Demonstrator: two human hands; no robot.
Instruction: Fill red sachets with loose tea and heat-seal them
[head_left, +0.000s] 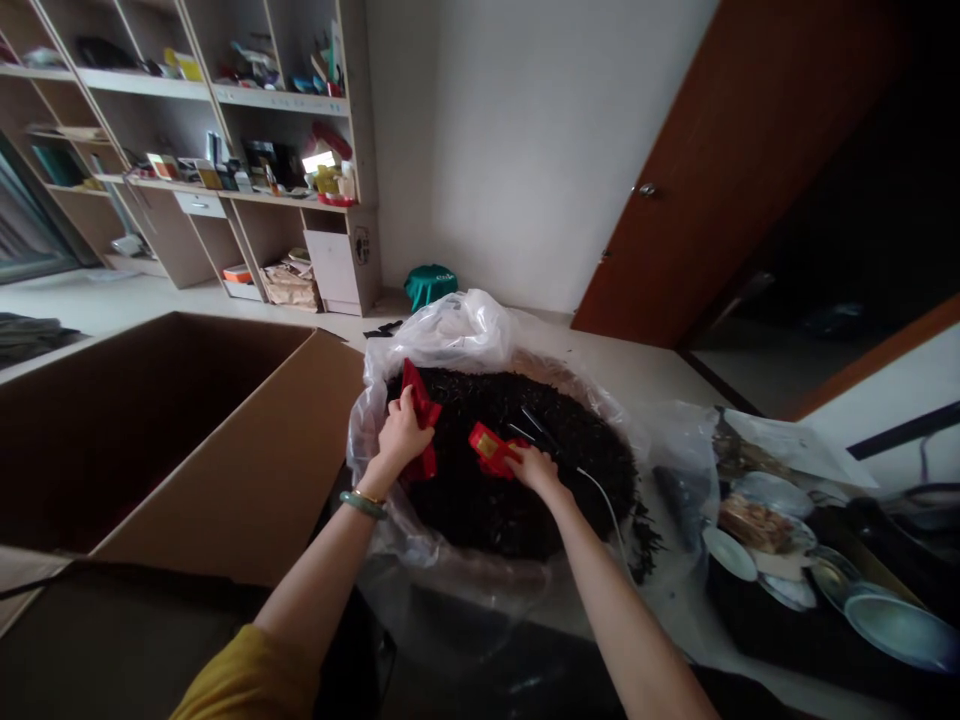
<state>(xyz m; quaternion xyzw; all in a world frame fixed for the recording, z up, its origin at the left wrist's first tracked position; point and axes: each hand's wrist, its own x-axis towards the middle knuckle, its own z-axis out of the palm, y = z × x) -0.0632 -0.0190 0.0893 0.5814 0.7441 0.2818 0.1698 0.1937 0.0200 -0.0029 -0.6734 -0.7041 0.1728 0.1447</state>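
A large heap of dark, shredded leaf-like material (517,520) fills a clear plastic bag (457,330) that stands open with its rim folded outward. Over the heap's left side, my left hand (405,437) is closed on a red packet (422,400); more red shows below the fingers. Near the middle, my right hand (534,468) grips a red packet with a gold label (489,445), with another bit of red beneath it. Just beyond the right hand lies a black, two-armed tool (541,430) resembling a hair straightener, its white cord (606,500) trailing over the bag's edge.
To the left stands an open cardboard box (247,470). Bowls and dishes (896,625) sit low at the right, beside a plastic sheet. Behind are shelves (285,100) with clutter, a green bundle (430,286) and a brown door (697,190).
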